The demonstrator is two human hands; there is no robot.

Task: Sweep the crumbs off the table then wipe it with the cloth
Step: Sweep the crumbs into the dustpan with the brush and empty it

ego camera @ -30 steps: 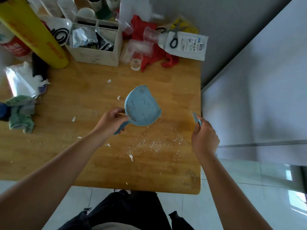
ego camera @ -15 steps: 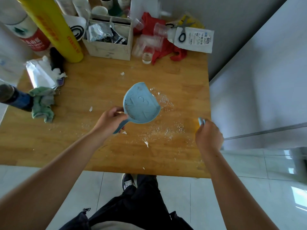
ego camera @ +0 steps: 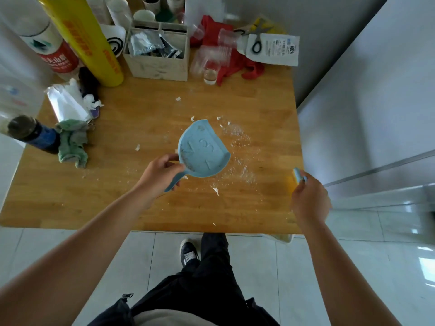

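Note:
My left hand (ego camera: 160, 171) grips the handle of a light blue dustpan (ego camera: 203, 151), held tilted above the middle of the wooden table (ego camera: 94, 196). My right hand (ego camera: 309, 200) is closed on a small blue brush (ego camera: 297, 175) at the table's right edge; most of the brush is hidden by the hand. White crumbs (ego camera: 237, 135) and small paper bits lie scattered on the wood to the right of and below the dustpan. A crumpled green cloth (ego camera: 73, 144) lies near the table's left side.
The back of the table holds a yellow roll (ego camera: 87, 41), a white box (ego camera: 157, 57), clear cups (ego camera: 211, 60), a red cloth (ego camera: 235, 64), scissors (ego camera: 257, 38) and bottles (ego camera: 30, 135). A grey wall and cabinet stand to the right. My legs are below the front edge.
The view has pulled back and tilted, showing more of the table's left side and the floor. Both hands keep their hold; the dustpan has stayed over the middle of the table.

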